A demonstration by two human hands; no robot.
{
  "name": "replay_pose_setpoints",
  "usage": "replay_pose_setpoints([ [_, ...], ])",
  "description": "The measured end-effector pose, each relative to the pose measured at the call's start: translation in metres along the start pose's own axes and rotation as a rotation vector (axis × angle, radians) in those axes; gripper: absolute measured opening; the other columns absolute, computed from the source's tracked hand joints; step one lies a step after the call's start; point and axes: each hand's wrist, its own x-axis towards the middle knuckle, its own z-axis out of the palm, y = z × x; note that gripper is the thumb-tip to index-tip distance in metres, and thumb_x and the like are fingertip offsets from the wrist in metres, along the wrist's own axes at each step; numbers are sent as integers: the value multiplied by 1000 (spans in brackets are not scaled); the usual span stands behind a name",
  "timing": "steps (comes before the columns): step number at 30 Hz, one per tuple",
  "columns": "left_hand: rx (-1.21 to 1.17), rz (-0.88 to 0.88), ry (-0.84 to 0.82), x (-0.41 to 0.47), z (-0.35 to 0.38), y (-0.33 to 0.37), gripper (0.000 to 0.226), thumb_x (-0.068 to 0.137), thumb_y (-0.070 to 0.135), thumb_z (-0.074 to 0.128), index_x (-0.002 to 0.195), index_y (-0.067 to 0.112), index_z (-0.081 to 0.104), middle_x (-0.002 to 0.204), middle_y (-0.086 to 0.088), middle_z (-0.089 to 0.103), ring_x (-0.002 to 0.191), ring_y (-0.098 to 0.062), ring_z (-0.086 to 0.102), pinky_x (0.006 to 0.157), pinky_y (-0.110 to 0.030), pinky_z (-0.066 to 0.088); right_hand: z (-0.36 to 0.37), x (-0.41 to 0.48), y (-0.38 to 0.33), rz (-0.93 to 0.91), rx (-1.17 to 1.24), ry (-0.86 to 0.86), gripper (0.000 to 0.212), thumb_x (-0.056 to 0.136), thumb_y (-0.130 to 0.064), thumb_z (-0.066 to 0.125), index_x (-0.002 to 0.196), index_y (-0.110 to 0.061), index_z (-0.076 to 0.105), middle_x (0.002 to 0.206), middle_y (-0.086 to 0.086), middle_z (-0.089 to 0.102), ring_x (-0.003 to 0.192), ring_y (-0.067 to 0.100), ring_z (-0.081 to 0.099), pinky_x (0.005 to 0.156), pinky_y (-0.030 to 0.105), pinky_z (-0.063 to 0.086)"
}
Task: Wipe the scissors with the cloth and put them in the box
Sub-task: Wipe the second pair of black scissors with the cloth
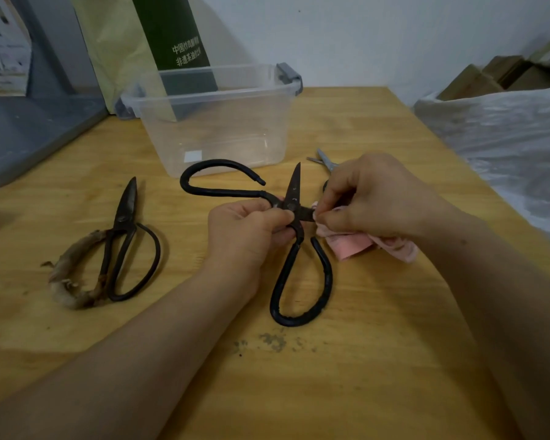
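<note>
**Asker:** Which pair have you got?

**Me:** The black scissors (292, 190), the big ones. My left hand (245, 230) grips them right at the pivot. My fingers are curled underneath and my thumb (280, 215) is pressed on top beside the rivet. I hold them over the table (378, 312), straight in front of me. I cannot tell whether the lower loop touches the wood.

**Asker:** Are they closed?

**Me:** No, they are spread wide. 1 blade points up and away from me toward the box (223, 128). The other blade runs off to the right. 1 handle loop arches out to the left, and the other hangs down toward me.

**Asker:** And your other hand?

**Me:** My right hand (375, 198) pinches the pink cloth (356, 244) round that sideways blade, fingertips (323, 217) closed tight on it. The rest of the cloth bunches under my palm and lies on the table.

**Asker:** Where is the box?

**Me:** It is clear plastic and stands at the far side of the table, just beyond the scissors. It is open at the top, with a grey clip at each end.

**Asker:** Anything else lying about?

**Me:** 2 more pairs. The old dark pair (126, 204) lies closed well off to my left, with 1 loop wrapped in frayed pale stuff. The small silver pair (326, 160) lies behind my right hand, mostly hidden. Some dark specks (272, 341) lie on the wood near me.
</note>
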Motion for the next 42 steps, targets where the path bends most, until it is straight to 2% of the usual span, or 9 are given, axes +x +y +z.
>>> replay_pose_setpoints([
  [5, 3, 18, -1, 0, 0, 1, 26, 80, -10, 61, 58, 5, 61, 83, -16, 72, 80, -29, 71, 52, -18, 53, 7, 2, -4, -21, -39, -25, 12, 73, -13, 77, 71, -24, 73, 75, -8, 68, 74, 7, 64, 74, 32, 55],
  [11, 17, 8, 9, 0, 1, 0, 11, 80, -9, 61, 71, -3, 64, 88, -19, 72, 82, -29, 71, 54, -17, 54, 2, 0, -2, 56, -98, -54, 13, 72, -16, 78, 69, -27, 70, 78, -10, 67, 78, 6, 62, 69, 26, 54],
  [17, 8, 32, -3, -1, 0, 1, 43, 80, -11, 61, 44, 14, 60, 74, -11, 72, 72, -24, 72, 51, -18, 52, 7, 0, -8, 14, -85, -21, 11, 71, -15, 77, 70, -24, 72, 76, -8, 68, 76, 7, 63, 73, 37, 56],
  [23, 7, 9, 32, 0, 2, 0, 16, 80, -9, 62, 68, 0, 66, 83, -17, 72, 78, -26, 72, 55, -18, 54, 3, 0, -5, 114, -207, -65, 13, 71, -18, 77, 69, -25, 67, 78, -12, 64, 79, 7, 60, 66, 27, 52],
  [25, -22, 1, 41, 0, 1, 1, 13, 81, -9, 61, 71, -1, 65, 82, -15, 73, 77, -25, 72, 57, -20, 55, -3, 1, 3, 160, -142, -9, 13, 70, -16, 76, 67, -24, 66, 77, -12, 63, 79, 7, 59, 60, 22, 47],
  [29, -78, 18, 15, -2, 0, 3, 15, 81, -10, 60, 71, 1, 64, 79, -12, 73, 74, -23, 72, 59, -21, 56, -15, 4, 17, 197, -67, 247, 6, 77, -17, 72, 75, -21, 67, 84, -8, 64, 74, 4, 55, 61, 17, 44],
  [31, -69, 36, -8, -3, 0, 3, 11, 81, -10, 60, 75, -1, 65, 79, -13, 73, 74, -22, 72, 62, -23, 58, -15, 5, 16, 177, 63, 300, 10, 81, -18, 70, 76, -25, 65, 83, -12, 62, 76, 2, 57, 61, 13, 42],
  [37, -17, 87, -51, -2, -1, 1, 10, 81, -8, 61, 85, -2, 68, 87, -16, 73, 81, -26, 72, 71, -30, 59, 3, 4, 8, 170, 432, 82, 3, 84, -12, 68, 87, -13, 70, 72, 0, 71, 66, 2, 65, 57, 9, 50],
  [42, -30, 91, -71, -5, 0, 2, 12, 81, -8, 61, 83, 0, 69, 84, -14, 73, 78, -26, 72, 71, -31, 60, -3, 4, 15, 251, 547, -42, 11, 81, -17, 70, 91, -12, 74, 79, 1, 75, 78, 9, 70, 67, 20, 53],
])
